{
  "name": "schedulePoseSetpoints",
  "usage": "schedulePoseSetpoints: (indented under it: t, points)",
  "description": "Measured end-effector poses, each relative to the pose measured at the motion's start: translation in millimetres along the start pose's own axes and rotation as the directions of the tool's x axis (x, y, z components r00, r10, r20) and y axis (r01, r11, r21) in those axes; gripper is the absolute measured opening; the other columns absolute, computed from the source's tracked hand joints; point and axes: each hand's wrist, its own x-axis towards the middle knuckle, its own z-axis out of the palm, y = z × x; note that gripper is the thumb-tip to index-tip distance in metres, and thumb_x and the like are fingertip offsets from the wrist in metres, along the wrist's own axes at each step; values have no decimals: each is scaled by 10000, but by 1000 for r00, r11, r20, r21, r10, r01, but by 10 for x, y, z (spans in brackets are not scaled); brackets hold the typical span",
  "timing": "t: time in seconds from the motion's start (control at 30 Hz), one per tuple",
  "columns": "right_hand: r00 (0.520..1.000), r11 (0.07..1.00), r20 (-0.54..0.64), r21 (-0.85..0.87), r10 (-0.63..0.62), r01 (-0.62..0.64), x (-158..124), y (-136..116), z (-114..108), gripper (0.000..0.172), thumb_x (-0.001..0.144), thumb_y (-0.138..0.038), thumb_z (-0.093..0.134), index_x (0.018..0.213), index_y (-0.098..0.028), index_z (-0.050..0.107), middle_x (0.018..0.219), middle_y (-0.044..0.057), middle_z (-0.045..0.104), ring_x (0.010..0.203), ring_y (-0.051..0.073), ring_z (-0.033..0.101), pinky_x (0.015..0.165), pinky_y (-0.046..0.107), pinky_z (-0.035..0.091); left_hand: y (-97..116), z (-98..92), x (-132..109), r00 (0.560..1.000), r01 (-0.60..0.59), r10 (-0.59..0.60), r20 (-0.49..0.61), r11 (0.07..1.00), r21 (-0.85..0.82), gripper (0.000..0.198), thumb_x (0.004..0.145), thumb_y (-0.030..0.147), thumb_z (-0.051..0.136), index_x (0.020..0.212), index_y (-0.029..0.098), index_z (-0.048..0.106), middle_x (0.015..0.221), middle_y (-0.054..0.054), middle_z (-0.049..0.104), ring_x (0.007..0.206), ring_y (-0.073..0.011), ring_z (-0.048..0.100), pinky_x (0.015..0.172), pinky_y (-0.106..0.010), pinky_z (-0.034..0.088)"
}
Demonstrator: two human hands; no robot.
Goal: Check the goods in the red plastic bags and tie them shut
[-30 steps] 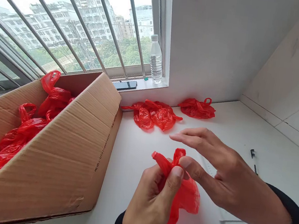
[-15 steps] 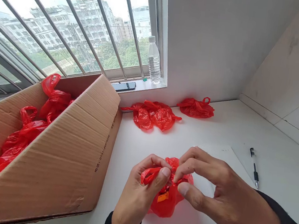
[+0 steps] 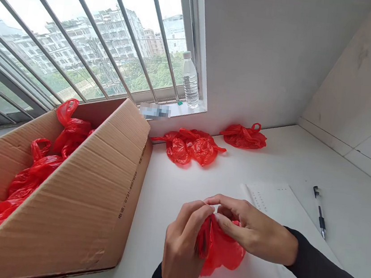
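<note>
A thin red plastic bag (image 3: 224, 249) is between my hands, just above the white table. My left hand (image 3: 184, 245) is closed on the left side of its top, thumb and fingers pinching the plastic. From the right, my right hand (image 3: 249, 226) pinches the top of the bag with thumb and fingers, its fingertips touching those of the left. The knot or opening between the fingertips is hidden. Whatever is inside the bag cannot be made out now.
On the left stands a cardboard box (image 3: 87, 190) holding several red bags (image 3: 45, 167). More red bags (image 3: 201, 147) lie by the wall. A water bottle (image 3: 191, 83) stands on the windowsill. Paper sheets (image 3: 274, 202) and a pen (image 3: 320, 214) lie at the right.
My right hand has come in to the left and now pinches the bag's top. My left hand has turned, its back now facing me. The bag has rotated, hiding the orange patch.
</note>
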Motion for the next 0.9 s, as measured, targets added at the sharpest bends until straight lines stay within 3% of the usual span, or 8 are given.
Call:
schedulePoseSetpoints:
  t: [0.17, 0.27, 0.4, 0.53, 0.67, 0.77, 0.83, 0.9]
  points:
    - [999, 1000, -45, -27, 11, -12, -16, 6, -6, 151, 998, -244, 489, 1047, -206, 628, 819, -20, 636, 707, 128, 549, 662, 267, 456, -28, 2, -33, 997, 9, -6, -80, 999, 47, 310, 903, 25, 570, 1130, 230, 621, 1012, -53, 617, 877, -141, 674, 722, -216, 563]
    - [991, 997, -124, -71, -49, 41, -40, -45, 5, 106, 977, -201, 511, 1021, -215, 607, 967, 1, 658, 845, 143, 606, 771, 289, 494, -57, -33, -62, 1000, 22, -22, 4, 1000, -7, 407, 923, 16, 517, 1240, 250, 621, 1064, -58, 640, 936, -147, 677, 776, -221, 569]
    - [974, 987, -211, -152, -84, 52, -87, -83, 17, 97, 984, -206, 496, 1008, -232, 586, 1092, 13, 644, 981, 156, 616, 867, 314, 494, -120, -37, -184, 994, 63, -65, 90, 998, 24, 550, 959, 78, 483, 1467, 289, 483, 1265, -101, 612, 1163, -218, 605, 920, -324, 551]
    - [969, 972, -245, -219, 28, -83, -184, -29, 7, 116, 1003, -288, 479, 940, -246, 566, 927, -14, 661, 788, 148, 625, 679, 287, 490, -193, -27, -400, 991, 134, -133, -11, 987, 88, 483, 998, 185, 458, 1460, 317, 503, 1335, -97, 589, 1237, -261, 548, 983, -414, 507]
    - [952, 940, -285, -282, 108, -192, -358, 136, -67, 159, 1012, -329, 451, 915, -251, 551, 893, -9, 656, 729, 151, 601, 567, 271, 431, -310, -146, -655, 957, 283, -274, -91, 952, 113, 406, 1010, 254, 457, 1388, 325, 588, 1307, -91, 601, 1180, -249, 574, 942, -391, 495]
    - [932, 898, -311, -331, 187, -291, -501, 277, -114, 188, 1006, -347, 448, 879, -253, 549, 839, -12, 635, 687, 153, 574, 554, 271, 419, -403, -290, -774, 858, 508, -490, -155, 853, 119, 341, 990, 386, 504, 1248, 288, 704, 1109, -81, 656, 1008, -233, 606, 846, -354, 493]
    - [935, 893, -289, -336, 203, -298, -566, 341, -102, 178, 996, -359, 457, 880, -257, 547, 847, -11, 632, 686, 155, 573, 548, 267, 427, -436, -336, -795, 736, 671, -662, -139, 741, 25, 368, 968, 486, 513, 1110, 258, 765, 872, -46, 653, 806, -204, 583, 729, -319, 476]
    - [948, 918, -255, -296, 191, -265, -588, 374, -51, 153, 989, -372, 454, 912, -264, 532, 972, 7, 649, 699, 154, 586, 515, 259, 433, -436, -312, -777, 609, 773, -790, -71, 612, -169, 426, 949, 555, 508, 1041, 233, 772, 720, -13, 616, 674, -183, 531, 657, -308, 457]
